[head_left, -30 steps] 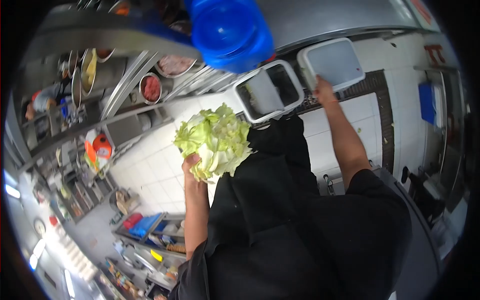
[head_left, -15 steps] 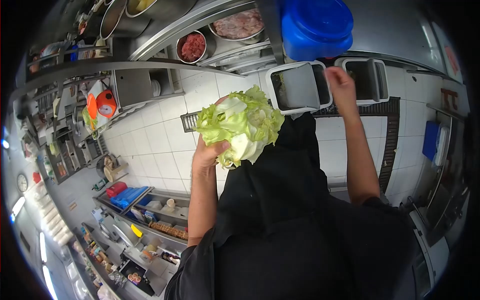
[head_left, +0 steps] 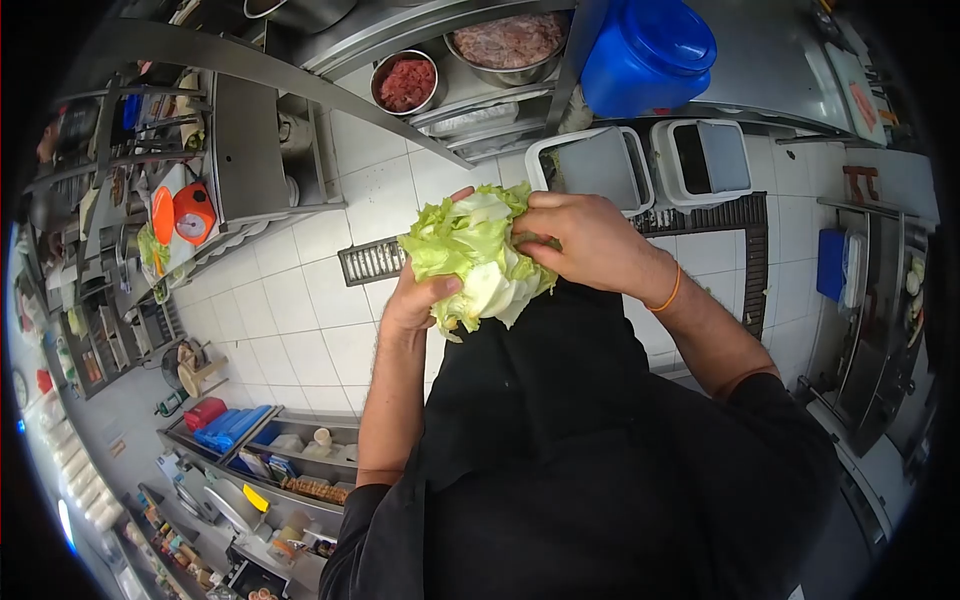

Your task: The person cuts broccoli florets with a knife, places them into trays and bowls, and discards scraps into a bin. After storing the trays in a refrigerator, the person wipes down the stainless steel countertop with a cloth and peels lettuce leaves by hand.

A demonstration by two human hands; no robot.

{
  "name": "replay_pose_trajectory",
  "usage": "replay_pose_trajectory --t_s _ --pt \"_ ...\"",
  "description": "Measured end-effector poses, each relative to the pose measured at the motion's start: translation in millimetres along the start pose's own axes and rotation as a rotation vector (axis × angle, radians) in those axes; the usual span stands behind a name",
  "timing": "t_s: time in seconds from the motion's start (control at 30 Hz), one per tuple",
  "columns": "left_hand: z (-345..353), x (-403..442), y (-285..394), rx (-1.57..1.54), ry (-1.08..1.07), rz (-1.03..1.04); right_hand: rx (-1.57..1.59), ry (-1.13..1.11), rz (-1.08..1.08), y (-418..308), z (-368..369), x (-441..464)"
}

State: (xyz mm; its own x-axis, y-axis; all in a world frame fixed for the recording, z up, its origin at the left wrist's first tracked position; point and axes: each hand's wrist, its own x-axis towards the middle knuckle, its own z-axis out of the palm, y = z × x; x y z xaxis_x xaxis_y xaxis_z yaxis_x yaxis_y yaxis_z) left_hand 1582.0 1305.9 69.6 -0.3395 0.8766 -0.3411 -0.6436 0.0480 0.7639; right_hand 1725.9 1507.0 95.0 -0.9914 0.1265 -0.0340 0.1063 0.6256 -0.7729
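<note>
A head of lettuce (head_left: 465, 255), pale green with ruffled leaves, is held up in front of my black apron. My left hand (head_left: 418, 298) wraps around its left side, thumb across the front. On the right side of the lettuce, my right hand (head_left: 580, 240) has its fingers bent and pressed in among the leaves, gripping there; the fingertips are partly hidden. An orange band circles my right wrist. Just beyond my right hand are two white bins, a left bin (head_left: 641, 165) and a right bin (head_left: 738, 190), each with its lid partly open.
A blue lidded barrel (head_left: 640, 85) stands behind the bins. Metal bowls of raw meat (head_left: 407, 85) sit on a steel shelf ahead. An orange scale (head_left: 194, 212) rests on the left. Floor drain grates (head_left: 370, 263) cross the white tiles.
My right hand has come back from above the bins to the lettuce and now grips its right side. My left hand still holds the lettuce. The whole view has shifted slightly.
</note>
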Motion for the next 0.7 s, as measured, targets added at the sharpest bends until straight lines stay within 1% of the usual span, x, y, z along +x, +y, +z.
replay_pose_trajectory --t_s 0.1,0.2,0.3,0.37,0.47,0.5,0.57,0.67,0.7 --pt "0 5 -2 -0.003 -0.006 -0.065 0.026 -0.006 0.012 6 2 -4" --pt "11 11 -1 0.003 -0.016 -0.073 0.042 0.019 0.042 15 -1 -11" --pt "23 16 -5 0.029 0.023 -0.116 0.102 0.051 0.065 25 -5 -18" --pt "32 19 -12 0.081 0.065 -0.085 0.159 0.055 0.073 33 -10 -23" --pt "50 30 -16 0.123 0.089 -0.064 0.380 0.113 0.100 47 -12 -35" --pt "56 33 -16 0.130 0.093 -0.059 0.427 0.085 0.127 51 -16 -39" --pt "57 37 -21 0.089 0.097 -0.112 0.518 0.028 0.175 59 -28 -45" --pt "49 40 -37 0.061 0.151 -0.161 0.858 -0.048 0.178 79 -37 -55" --pt "49 42 -41 0.055 0.177 -0.172 0.899 -0.046 0.154 86 -38 -58"
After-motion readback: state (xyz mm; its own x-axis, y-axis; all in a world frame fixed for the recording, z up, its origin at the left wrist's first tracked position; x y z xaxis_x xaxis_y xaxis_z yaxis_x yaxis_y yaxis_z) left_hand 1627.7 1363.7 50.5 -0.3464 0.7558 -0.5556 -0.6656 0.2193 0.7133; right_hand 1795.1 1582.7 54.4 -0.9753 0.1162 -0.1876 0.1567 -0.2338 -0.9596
